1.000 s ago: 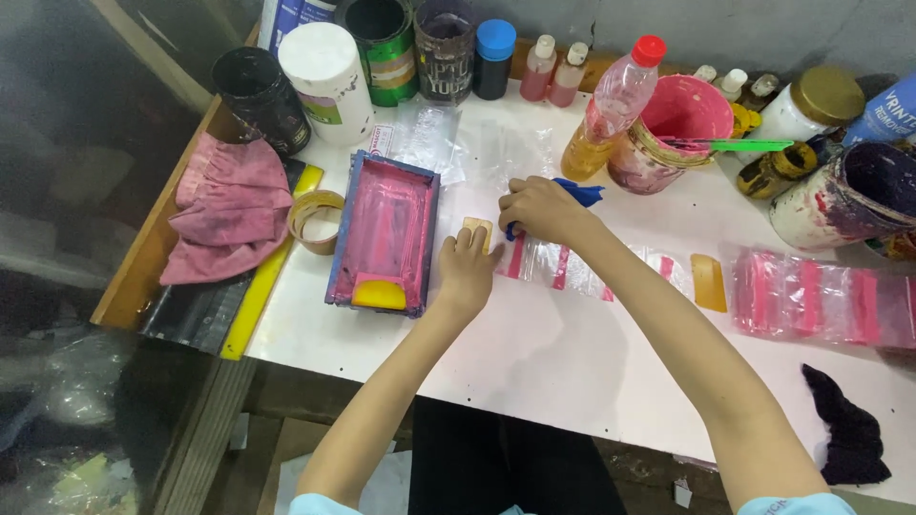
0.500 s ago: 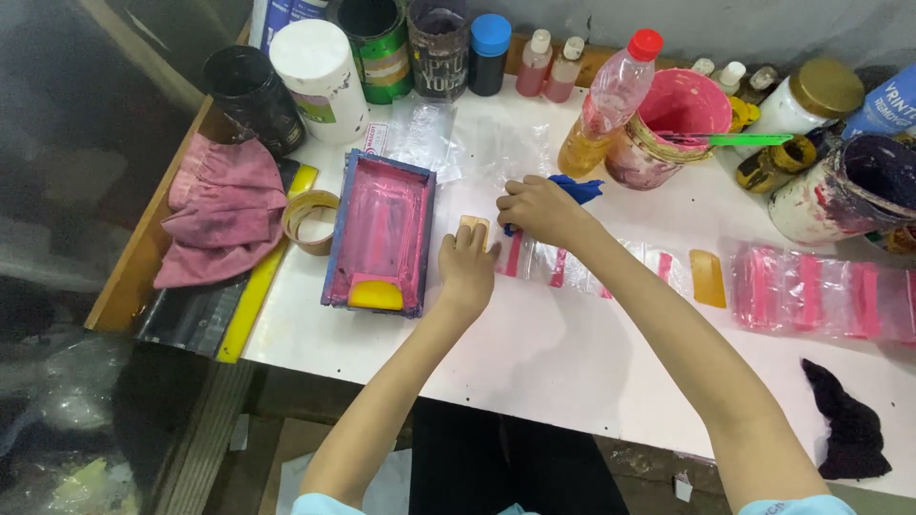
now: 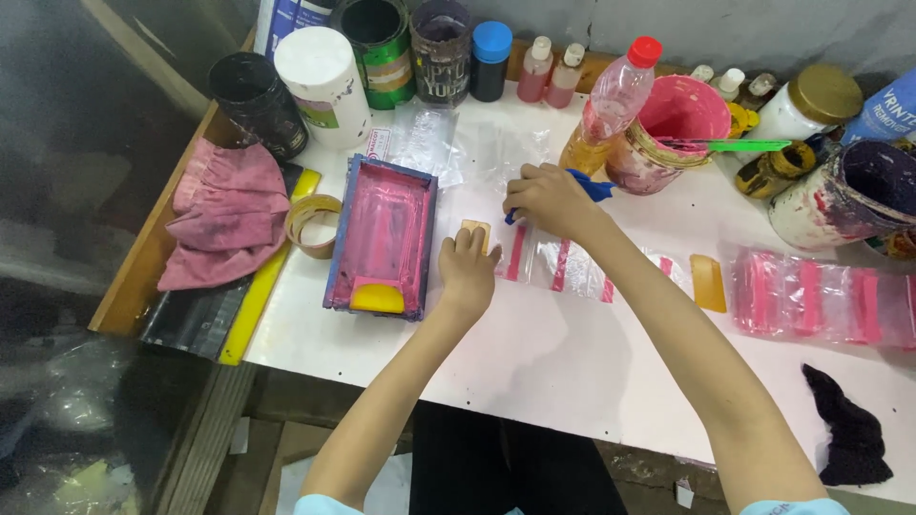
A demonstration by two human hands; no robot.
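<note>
On white table point(image 3: 534, 362), two hands point(image 3: 465, 272) press three pink-striped bags point(image 3: 558, 265).

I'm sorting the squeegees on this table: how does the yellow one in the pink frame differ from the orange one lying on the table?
The yellow squeegee sits inside the pink screen frame, at its near end; the orange squeegee lies on the bare white table, among clear bags. The yellow one lies broadside; the orange one points away from the person. The left hand is nearer the yellow one. Both are small, flat and untouched.
</note>
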